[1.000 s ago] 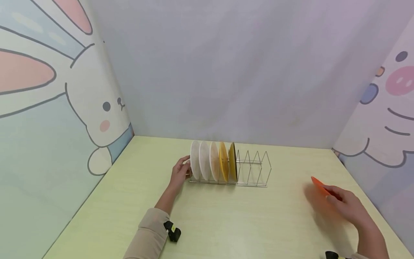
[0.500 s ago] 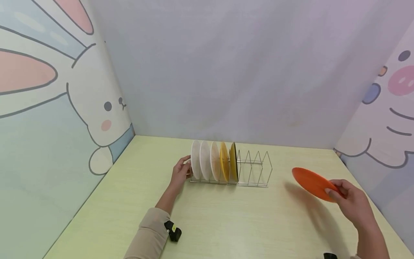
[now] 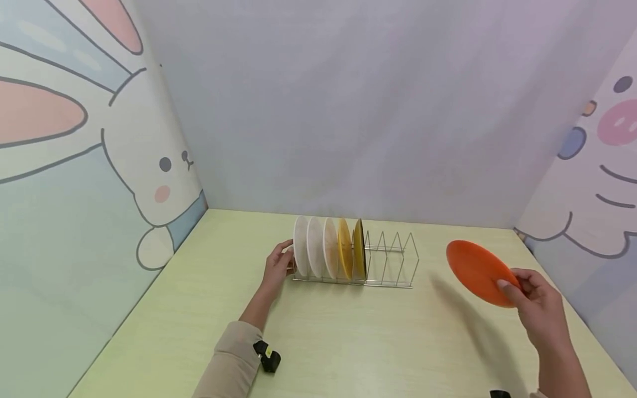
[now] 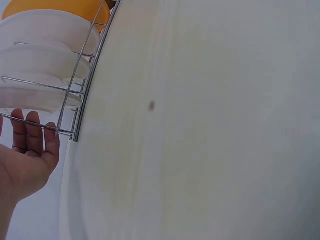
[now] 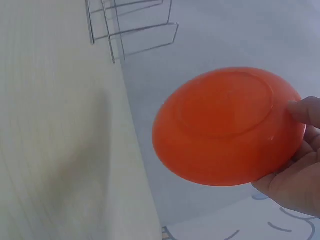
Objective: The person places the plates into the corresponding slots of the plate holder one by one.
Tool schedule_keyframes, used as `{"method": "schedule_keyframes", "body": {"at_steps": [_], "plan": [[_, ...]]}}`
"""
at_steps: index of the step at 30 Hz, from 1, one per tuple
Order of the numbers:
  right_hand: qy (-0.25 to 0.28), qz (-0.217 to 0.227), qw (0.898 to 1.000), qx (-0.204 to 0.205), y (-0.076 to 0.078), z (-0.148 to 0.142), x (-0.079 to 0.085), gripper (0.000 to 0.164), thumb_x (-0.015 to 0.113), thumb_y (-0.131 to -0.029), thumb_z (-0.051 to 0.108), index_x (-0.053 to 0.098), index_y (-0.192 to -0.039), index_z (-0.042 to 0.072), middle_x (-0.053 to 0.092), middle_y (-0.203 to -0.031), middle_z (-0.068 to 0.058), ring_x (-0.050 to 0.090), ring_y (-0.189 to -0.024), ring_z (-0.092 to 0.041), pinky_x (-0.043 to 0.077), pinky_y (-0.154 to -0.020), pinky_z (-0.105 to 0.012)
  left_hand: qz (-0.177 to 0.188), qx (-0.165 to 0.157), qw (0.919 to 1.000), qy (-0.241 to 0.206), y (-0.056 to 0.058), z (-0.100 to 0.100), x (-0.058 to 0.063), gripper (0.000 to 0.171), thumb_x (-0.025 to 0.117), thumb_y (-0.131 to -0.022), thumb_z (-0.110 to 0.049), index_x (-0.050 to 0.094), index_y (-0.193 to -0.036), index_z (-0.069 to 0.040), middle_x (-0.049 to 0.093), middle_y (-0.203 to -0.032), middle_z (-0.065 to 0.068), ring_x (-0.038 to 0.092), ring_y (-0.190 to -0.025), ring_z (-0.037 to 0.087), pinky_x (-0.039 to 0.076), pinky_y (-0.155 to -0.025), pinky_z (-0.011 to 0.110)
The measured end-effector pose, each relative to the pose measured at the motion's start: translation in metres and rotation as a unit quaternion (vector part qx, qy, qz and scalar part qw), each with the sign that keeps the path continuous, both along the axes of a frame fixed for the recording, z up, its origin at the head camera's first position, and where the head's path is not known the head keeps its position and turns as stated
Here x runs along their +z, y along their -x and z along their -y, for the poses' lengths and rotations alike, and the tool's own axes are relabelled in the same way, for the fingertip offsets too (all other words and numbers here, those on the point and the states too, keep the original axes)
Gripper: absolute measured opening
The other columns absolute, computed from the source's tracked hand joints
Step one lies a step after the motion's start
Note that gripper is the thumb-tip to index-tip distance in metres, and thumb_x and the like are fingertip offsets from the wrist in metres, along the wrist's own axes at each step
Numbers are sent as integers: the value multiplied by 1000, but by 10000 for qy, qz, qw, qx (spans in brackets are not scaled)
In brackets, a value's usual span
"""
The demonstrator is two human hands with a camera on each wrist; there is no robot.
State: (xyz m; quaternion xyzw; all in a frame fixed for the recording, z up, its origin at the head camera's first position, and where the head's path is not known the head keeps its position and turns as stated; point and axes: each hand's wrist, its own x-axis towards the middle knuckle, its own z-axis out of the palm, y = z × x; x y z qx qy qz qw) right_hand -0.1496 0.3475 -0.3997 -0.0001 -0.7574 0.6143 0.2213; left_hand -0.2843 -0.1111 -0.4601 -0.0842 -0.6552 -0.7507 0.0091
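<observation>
A wire dish rack (image 3: 388, 286) stands on the table, its left half filled with upright plates. From the left come white plates (image 3: 300, 246), then a yellow plate (image 3: 344, 249) and a darker yellow plate (image 3: 359, 250) with a dark far side. My left hand (image 3: 276, 268) grips the rack's left end; in the left wrist view its fingers (image 4: 34, 132) bend at the end wire, just below the outermost white plate. Out to the right, my right hand (image 3: 539, 309) pinches an orange plate (image 3: 478, 271) by its rim, thumb on the underside, held tilted above the table.
Bare wire slots (image 3: 398, 249) make up the rack's right part. A grey-white backdrop (image 3: 348, 138) rises behind the table (image 3: 348, 342), with cartoon-printed panels (image 3: 159, 166) at both sides. A black wrist camera (image 3: 267, 356) sits at the left sleeve.
My right hand has lifted the orange plate and brought it leftward, turning it from edge-on so its broad underside shows. The left hand and the rack have stayed put.
</observation>
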Motion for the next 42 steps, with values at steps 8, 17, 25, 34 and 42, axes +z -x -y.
{"method": "schedule_keyframes", "body": {"at_steps": [8,17,25,34,42], "plan": [[1431,-834,9860,202,7,36,12,21,57,-88,-9,54,-106,1,62,-96,-2,59,-88,-10,49,-72,-16,20,7,10000,-15,1,1,1,32,43,-100,-13,49,-129,-2,57,-75,6,54,-69,21,46,-76,54],[1714,-947,9805,-134,18,62,26,22,58,-87,-6,52,-107,-1,58,-100,-8,56,-93,-17,49,-75,-18,6,86,10000,-45,17,0,-22,32,47,-99,-19,51,-128,-8,57,-73,4,55,-66,18,49,-71,48],[1782,-871,9801,-11,26,83,35,23,59,-88,-1,50,-109,1,52,-105,-10,55,-96,-18,49,-76,-20,-47,111,9999,-1,19,-2,-25,32,48,-99,-24,52,-127,-10,58,-74,4,55,-66,16,49,-70,45],[2109,-846,9738,4,35,113,41,23,58,-90,0,47,-110,2,49,-109,-12,52,-102,-22,49,-79,-23,71,-29,10000,-54,13,1,-15,32,44,-100,-16,49,-130,-4,58,-75,5,55,-68,18,47,-74,52],[2214,-1142,9685,-20,45,140,36,21,56,-92,2,45,-109,1,48,-112,-16,49,-107,-28,48,-83,-25,74,-5,10000,31,3,-1,-1,32,43,-100,-14,48,-129,-2,58,-75,5,55,-69,24,46,-74,52]]}}
